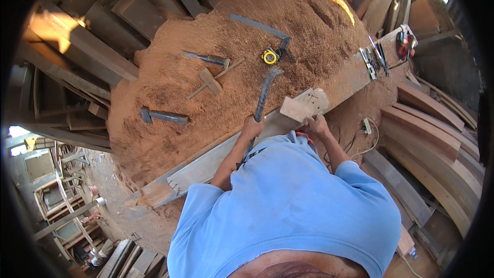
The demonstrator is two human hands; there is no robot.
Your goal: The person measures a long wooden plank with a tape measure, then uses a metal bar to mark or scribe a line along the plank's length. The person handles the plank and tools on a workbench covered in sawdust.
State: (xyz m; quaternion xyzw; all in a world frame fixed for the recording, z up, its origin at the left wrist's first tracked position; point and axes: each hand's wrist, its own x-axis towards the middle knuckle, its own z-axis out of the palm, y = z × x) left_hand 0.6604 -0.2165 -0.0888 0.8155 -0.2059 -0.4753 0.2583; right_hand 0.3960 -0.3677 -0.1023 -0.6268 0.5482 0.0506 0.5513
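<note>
My left hand (pixel 253 126) is closed around a long dark bar (pixel 264 92) with a bent tip; the bar slants up over the sawdust, and its lower end passes beside my shirt. My right hand (pixel 317 125) is closed at the near edge of a pale wooden block (pixel 296 109), which lies tilted on the plank. Behind that block is a rounded light wooden piece (pixel 320 99). Both hands are above the long greyish plank (pixel 195 169), close to my body. Beyond the bar's tip, a yellow tape measure (pixel 269 56) lies by a metal square (pixel 260 27).
On the sawdust heap (pixel 206 123) lie a hammer (pixel 167 117), a wooden marking gauge (pixel 211 81) and a chisel-like tool (pixel 206 58). Several slim tools (pixel 376 59) and a red tool (pixel 405 45) rest at the plank's far right. Stacked boards (pixel 427 134) stand on the right.
</note>
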